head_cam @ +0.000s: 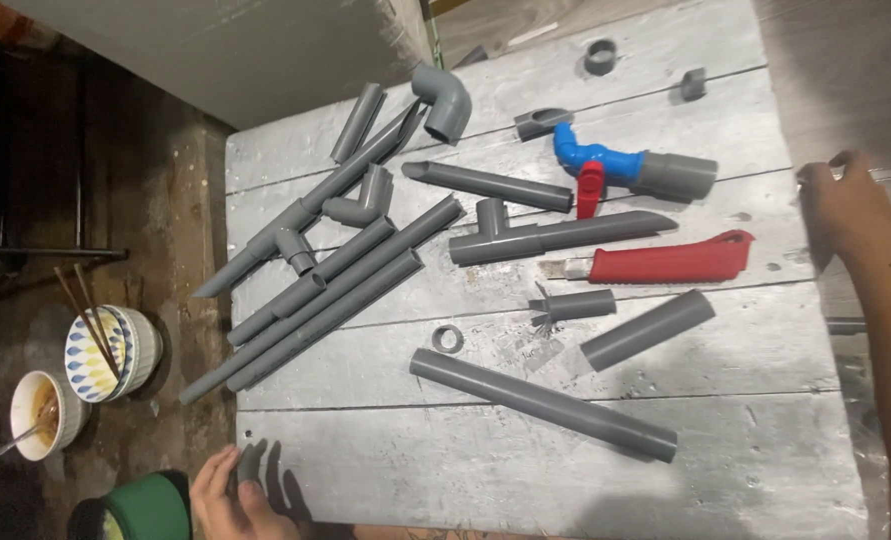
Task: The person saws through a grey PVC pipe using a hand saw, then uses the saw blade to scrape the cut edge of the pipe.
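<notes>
— Two bowls (115,350) left of table (765,470)?
— Yes: patterned holds chopsticks (85,315), white bowl (43,412) spoon, sauce.
— Hands?
— Left hand (227,498) fingers spread on table edge, empty. Right hand (845,205) curled at far edge; grip contents unclear.

A weathered grey plank bench (525,470) carries many grey plastic pipes. The left hand (227,500) rests at the bench's edge, fingers spread on the boards, just beside a green-topped can (145,508). The right hand (847,208) lies at the opposite edge, fingers curled over something hidden. Between them lie a long pipe (542,403), a short pipe (647,329), a small ring (447,339), a red-handled saw (665,263), a blue valve (595,160) and an elbow fitting (444,100). Beside the bench stand two bowls (85,375), one with chopsticks.
</notes>
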